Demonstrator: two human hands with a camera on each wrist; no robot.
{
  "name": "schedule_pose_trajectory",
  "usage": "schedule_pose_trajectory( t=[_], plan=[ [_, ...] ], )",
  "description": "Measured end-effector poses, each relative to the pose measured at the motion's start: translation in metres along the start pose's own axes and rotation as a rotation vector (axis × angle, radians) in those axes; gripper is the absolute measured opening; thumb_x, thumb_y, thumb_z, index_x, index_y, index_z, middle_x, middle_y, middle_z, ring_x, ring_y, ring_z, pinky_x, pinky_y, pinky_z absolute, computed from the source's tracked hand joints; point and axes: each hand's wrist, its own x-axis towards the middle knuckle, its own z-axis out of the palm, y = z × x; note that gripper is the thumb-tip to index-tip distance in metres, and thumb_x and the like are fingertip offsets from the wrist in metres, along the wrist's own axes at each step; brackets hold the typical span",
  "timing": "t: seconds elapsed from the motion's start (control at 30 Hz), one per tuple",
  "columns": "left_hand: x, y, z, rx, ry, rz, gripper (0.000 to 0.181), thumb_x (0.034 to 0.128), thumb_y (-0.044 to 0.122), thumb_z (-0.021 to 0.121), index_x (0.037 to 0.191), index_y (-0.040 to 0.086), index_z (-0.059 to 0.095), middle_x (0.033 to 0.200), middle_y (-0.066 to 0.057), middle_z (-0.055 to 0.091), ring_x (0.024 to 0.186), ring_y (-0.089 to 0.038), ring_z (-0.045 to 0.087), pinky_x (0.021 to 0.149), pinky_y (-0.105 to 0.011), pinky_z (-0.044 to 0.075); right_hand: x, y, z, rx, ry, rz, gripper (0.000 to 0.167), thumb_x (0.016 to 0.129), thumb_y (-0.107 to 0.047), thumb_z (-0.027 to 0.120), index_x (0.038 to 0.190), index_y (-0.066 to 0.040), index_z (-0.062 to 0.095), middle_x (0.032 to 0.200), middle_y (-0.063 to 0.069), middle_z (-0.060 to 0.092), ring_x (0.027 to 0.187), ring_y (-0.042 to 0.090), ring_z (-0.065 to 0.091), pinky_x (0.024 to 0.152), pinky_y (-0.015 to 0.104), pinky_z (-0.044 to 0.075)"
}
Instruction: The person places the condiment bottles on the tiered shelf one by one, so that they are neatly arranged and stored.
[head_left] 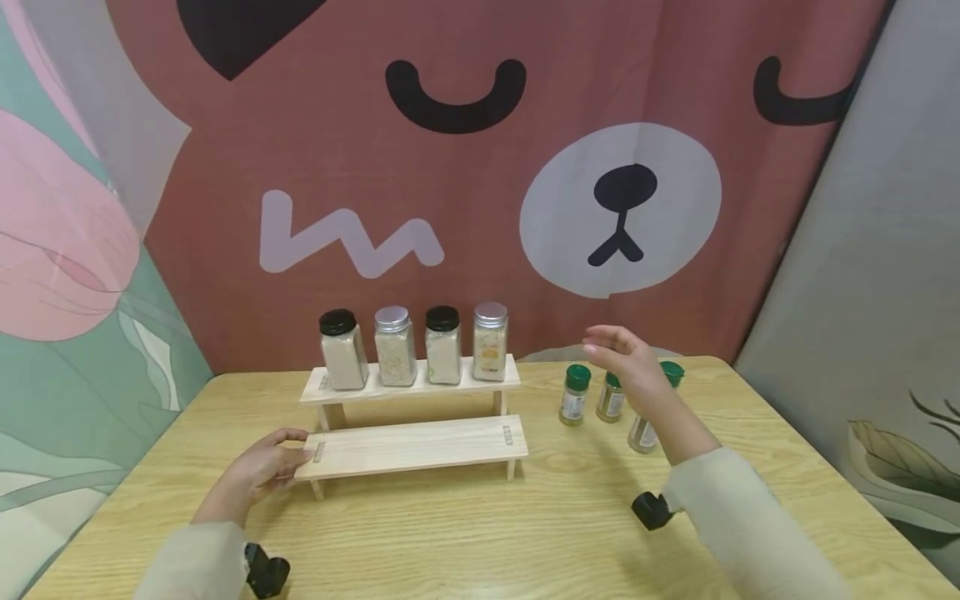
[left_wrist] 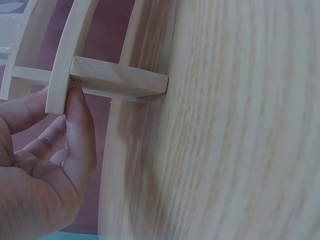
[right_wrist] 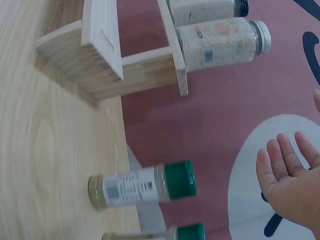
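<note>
At the left end of the lower wooden shelf (head_left: 412, 447), my left hand (head_left: 262, 468) pinches the board's edge between thumb and fingers; the left wrist view shows this hand (left_wrist: 50, 165) at the board end (left_wrist: 62, 75). My right hand (head_left: 633, 367) is raised above the green-capped jars, holding nothing. In the right wrist view that hand (right_wrist: 292, 180) has its fingers extended, apart from the nearest jar (right_wrist: 132, 187). Three green-capped jars stand on the table: one at left (head_left: 573, 396), one in the middle (head_left: 611, 398), one at right (head_left: 642, 435), partly behind my right arm.
On the upper shelf (head_left: 420, 390) several square glass jars stand in a row, with black lids (head_left: 343, 354) and silver lids (head_left: 491, 346) alternating. The wooden table (head_left: 420, 542) reaches back to a printed curtain (head_left: 375, 167).
</note>
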Motion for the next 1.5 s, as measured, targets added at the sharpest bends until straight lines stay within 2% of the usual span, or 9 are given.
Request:
schedule_pose_trajectory(
  t=[0.07,0.2,0.33,0.47,0.6,0.87,1.0,1.37,1.5],
  plan=[
    [0.000,-0.002,-0.001,0.000,-0.002,-0.001,0.050,0.0826,0.007,0.054,0.121,-0.007,0.026,0.077,-0.004,0.057,0.064,-0.011,0.056,0.051,-0.022,0.041,-0.005,0.001,-0.006,-0.011,0.007,-0.003,0.035,0.085,-0.022,0.055,0.115,-0.008,0.043,0.104,0.001,0.048,0.093,0.010,0.047,0.081,0.023,0.039],
    [0.000,-0.003,-0.003,-0.012,-0.001,-0.005,0.050,0.0829,0.007,0.054,0.121,-0.007,0.026,0.077,-0.004,0.057,0.064,-0.011,0.057,0.052,-0.022,0.042,-0.013,0.003,-0.018,-0.030,0.025,-0.018,0.036,0.086,-0.021,0.054,0.115,-0.004,0.042,0.100,-0.001,0.048,0.089,0.008,0.048,0.078,0.020,0.040],
    [0.001,-0.001,-0.003,-0.044,0.005,-0.012,0.050,0.0825,0.007,0.054,0.121,-0.006,0.027,0.075,-0.003,0.057,0.063,-0.010,0.056,0.051,-0.021,0.041,-0.023,0.008,-0.029,-0.053,0.053,-0.016,0.028,0.086,-0.021,0.054,0.110,-0.011,0.046,0.098,-0.002,0.049,0.087,0.006,0.049,0.076,0.019,0.041],
    [0.003,0.001,-0.003,-0.068,0.013,-0.020,0.049,0.0819,0.007,0.055,0.121,-0.006,0.029,0.074,-0.003,0.057,0.062,-0.009,0.056,0.050,-0.020,0.040,-0.033,0.014,-0.040,0.018,0.075,-0.016,0.020,0.086,-0.017,0.054,0.104,-0.018,0.049,0.097,-0.003,0.050,0.088,0.005,0.050,0.078,0.019,0.040],
    [0.003,0.001,-0.004,-0.082,0.004,-0.022,0.048,0.0818,0.007,0.056,0.120,-0.006,0.030,0.073,-0.002,0.057,0.060,-0.008,0.055,0.048,-0.019,0.040,-0.042,0.019,-0.050,0.099,0.099,-0.028,0.019,0.086,-0.013,0.054,0.103,-0.017,0.049,0.096,-0.005,0.052,0.088,0.005,0.051,0.077,0.018,0.041],
    [0.003,0.005,-0.002,-0.089,-0.010,-0.020,0.046,0.0826,0.006,0.054,0.120,-0.005,0.029,0.072,-0.002,0.058,0.059,-0.008,0.056,0.047,-0.018,0.040,-0.059,0.030,-0.070,0.086,0.171,0.028,0.027,0.085,-0.014,0.055,0.109,-0.009,0.045,0.099,-0.006,0.049,0.086,0.001,0.052,0.074,0.015,0.041],
    [0.003,0.006,-0.001,-0.085,-0.007,-0.028,0.049,0.0823,0.007,0.055,0.122,-0.005,0.028,0.073,-0.002,0.057,0.059,-0.008,0.055,0.048,-0.018,0.040,-0.064,0.038,-0.076,0.118,0.207,0.012,0.020,0.084,-0.011,0.055,0.103,-0.013,0.050,0.096,-0.008,0.051,0.085,0.001,0.051,0.073,0.014,0.041],
    [0.003,-0.001,-0.001,-0.122,-0.009,-0.033,0.047,0.0827,0.004,0.054,0.120,-0.006,0.028,0.072,-0.003,0.057,0.060,-0.010,0.057,0.049,-0.020,0.042,-0.068,0.060,-0.080,0.069,0.239,0.069,0.020,0.084,-0.014,0.056,0.102,-0.019,0.049,0.092,-0.010,0.050,0.083,0.000,0.048,0.073,0.012,0.039],
    [0.002,-0.002,-0.001,-0.132,-0.007,-0.035,0.047,0.0828,0.005,0.054,0.121,-0.005,0.028,0.072,-0.003,0.058,0.061,-0.010,0.058,0.049,-0.020,0.042,-0.067,0.065,-0.079,-0.012,0.247,0.132,0.027,0.084,-0.017,0.057,0.109,-0.017,0.044,0.096,-0.009,0.047,0.084,-0.002,0.046,0.074,0.012,0.036]
  ],
)
